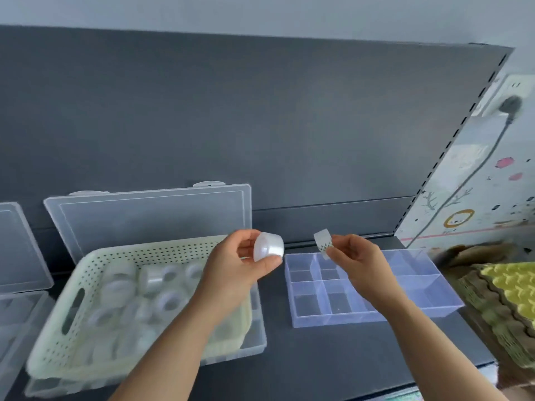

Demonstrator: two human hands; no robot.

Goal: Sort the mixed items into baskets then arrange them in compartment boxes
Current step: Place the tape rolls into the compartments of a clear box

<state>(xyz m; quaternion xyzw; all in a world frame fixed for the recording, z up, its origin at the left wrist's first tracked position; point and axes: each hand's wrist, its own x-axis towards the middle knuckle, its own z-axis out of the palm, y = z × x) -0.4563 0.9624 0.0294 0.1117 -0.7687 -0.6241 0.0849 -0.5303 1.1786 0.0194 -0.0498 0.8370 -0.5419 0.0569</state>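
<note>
Above the dark tabletop [333, 357], the left hand [240, 264] grips a white tape roll [268, 246] lifted from the basket [95, 290]; the right hand [359, 261] pinches a small roll [323, 240] over the compartment box [428, 290], seemingly ready to place it.

Two hands: the left hand [231, 270] and the right hand [359, 264]. One roll of tape [268, 246] sits between the left fingers and thumb. One strip [322, 240] is pinched at the right fingertips. One basket [86, 273] lies below the left fingers, with more rolls [168, 302] in it: at least seven, though blur stops an exact count. Three clear boxes: a compartment box [419, 302] under the right fingers, a lidded box [150, 215] beneath the basket, and a second lidded box [14, 247] far left of the left fingers. One stack of egg trays [503, 296] lies right of the right fingers; its trays cannot be counted.
</note>
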